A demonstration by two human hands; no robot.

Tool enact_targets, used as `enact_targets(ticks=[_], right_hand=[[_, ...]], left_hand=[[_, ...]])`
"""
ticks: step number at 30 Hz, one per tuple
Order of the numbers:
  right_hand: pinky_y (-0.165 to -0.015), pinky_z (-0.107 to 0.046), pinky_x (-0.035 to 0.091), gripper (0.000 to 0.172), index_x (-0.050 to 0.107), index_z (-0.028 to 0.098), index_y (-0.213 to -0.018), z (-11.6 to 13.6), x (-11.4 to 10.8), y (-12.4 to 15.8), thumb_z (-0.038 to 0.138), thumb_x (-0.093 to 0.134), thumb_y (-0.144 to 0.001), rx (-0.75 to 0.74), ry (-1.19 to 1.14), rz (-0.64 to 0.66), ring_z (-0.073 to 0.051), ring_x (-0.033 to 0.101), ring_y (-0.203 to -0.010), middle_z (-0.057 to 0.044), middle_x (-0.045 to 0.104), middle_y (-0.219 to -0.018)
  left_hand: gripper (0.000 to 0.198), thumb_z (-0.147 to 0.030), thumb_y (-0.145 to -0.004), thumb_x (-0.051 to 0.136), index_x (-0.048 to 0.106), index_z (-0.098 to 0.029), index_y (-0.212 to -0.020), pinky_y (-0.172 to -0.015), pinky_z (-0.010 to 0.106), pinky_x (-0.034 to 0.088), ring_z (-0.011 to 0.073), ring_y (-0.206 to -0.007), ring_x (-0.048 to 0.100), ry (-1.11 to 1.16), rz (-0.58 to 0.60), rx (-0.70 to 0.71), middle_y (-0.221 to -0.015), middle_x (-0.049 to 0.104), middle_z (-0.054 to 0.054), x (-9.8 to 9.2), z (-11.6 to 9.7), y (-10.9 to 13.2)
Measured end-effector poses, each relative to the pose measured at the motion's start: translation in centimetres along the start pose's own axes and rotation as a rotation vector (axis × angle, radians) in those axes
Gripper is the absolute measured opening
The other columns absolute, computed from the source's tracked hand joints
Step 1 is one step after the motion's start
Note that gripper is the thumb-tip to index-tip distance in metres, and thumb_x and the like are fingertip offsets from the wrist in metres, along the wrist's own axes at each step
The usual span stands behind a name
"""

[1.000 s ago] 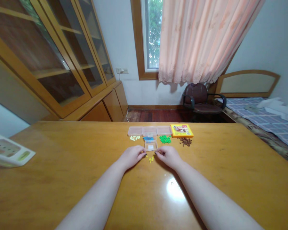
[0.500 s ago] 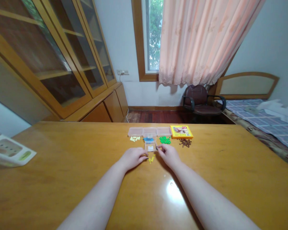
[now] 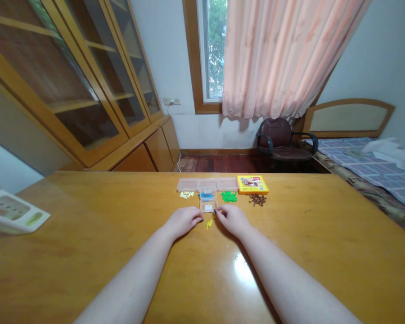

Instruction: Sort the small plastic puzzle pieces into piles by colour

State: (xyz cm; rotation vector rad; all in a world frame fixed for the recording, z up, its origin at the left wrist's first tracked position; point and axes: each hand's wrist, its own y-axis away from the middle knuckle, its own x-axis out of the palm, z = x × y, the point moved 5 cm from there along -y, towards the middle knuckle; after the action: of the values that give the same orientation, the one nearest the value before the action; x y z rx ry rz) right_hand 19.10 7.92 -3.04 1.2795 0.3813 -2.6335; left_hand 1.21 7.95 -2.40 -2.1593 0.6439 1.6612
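Observation:
My left hand [image 3: 185, 220] rests on the table just left of a small clear box [image 3: 208, 207], its fingers pressed together; anything between them is too small to make out. My right hand [image 3: 232, 218] is at the box's right edge with thumb and fingertips together, and what they hold cannot be made out. A few yellow pieces [image 3: 209, 223] lie between the hands, in front of the box. Behind it is an open clear box with something blue [image 3: 206, 196]. Green pieces [image 3: 229, 196] lie to the right, pale pieces [image 3: 186, 195] to the left.
Three clear trays [image 3: 188, 184] stand in a row behind the pieces. Beside them is a yellow package [image 3: 253, 184], with brown pieces [image 3: 257, 200] in front. A white plastic object [image 3: 15, 211] sits at the table's left edge. Beyond the table [image 3: 87, 252] stands a chair [image 3: 280, 141].
My left hand has drawn slightly left, away from the yellow pieces. My right hand has shifted a little left and down along the box's edge. The view has moved slightly.

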Motion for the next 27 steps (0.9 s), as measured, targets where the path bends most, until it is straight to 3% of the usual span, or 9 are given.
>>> enact_targets(ticks=[6, 14, 22, 27], right_hand=[[-0.069, -0.024, 0.042, 0.027, 0.071, 0.023, -0.094, 0.3, 0.2, 0.1, 0.032, 0.047, -0.086, -0.030, 0.036, 0.059, -0.017, 0.063, -0.079, -0.004, 0.072, -0.088], [-0.067, -0.023, 0.040, 0.026, 0.070, 0.022, -0.092, 0.8, 0.4, 0.3, 0.031, 0.047, -0.086, -0.071, 0.023, 0.047, -0.016, 0.063, -0.075, -0.004, 0.072, -0.085], [-0.054, -0.023, 0.031, 0.028, 0.065, 0.019, -0.075, -1.8, -1.4, -0.1, 0.034, 0.042, -0.085, 0.247, -0.062, -0.223, -0.015, 0.054, -0.060, -0.002, 0.063, -0.063], [-0.055, -0.024, 0.031, 0.031, 0.063, 0.019, -0.069, -2.7, -1.7, 0.0, 0.036, 0.041, -0.084, 0.299, -0.186, -0.281, -0.017, 0.053, -0.062, -0.002, 0.061, -0.062]], left_hand=[[0.016, -0.027, -0.087, 0.049, 0.064, -0.022, -0.089, -0.070, 0.025, 0.044, 0.0176, -0.080, 0.062, 0.014, -0.014, 0.012, -0.088, 0.069, 0.002, -0.2, -0.3, 0.0], [0.019, -0.026, -0.089, 0.047, 0.063, -0.021, -0.097, -0.079, 0.028, 0.046, 0.0178, -0.089, 0.062, 0.118, -0.283, -0.152, -0.097, 0.068, 0.003, -0.9, 0.2, -0.7], [0.019, -0.027, -0.089, 0.048, 0.063, -0.021, -0.097, -0.077, 0.029, 0.047, 0.0187, -0.087, 0.063, 0.132, -0.309, -0.217, -0.096, 0.069, 0.003, -0.6, 0.5, -1.2], [0.020, -0.026, -0.088, 0.049, 0.065, -0.021, -0.099, -0.079, 0.028, 0.048, 0.0183, -0.090, 0.063, 0.143, -0.305, -0.191, -0.099, 0.069, 0.003, -0.4, 0.3, -1.4]])
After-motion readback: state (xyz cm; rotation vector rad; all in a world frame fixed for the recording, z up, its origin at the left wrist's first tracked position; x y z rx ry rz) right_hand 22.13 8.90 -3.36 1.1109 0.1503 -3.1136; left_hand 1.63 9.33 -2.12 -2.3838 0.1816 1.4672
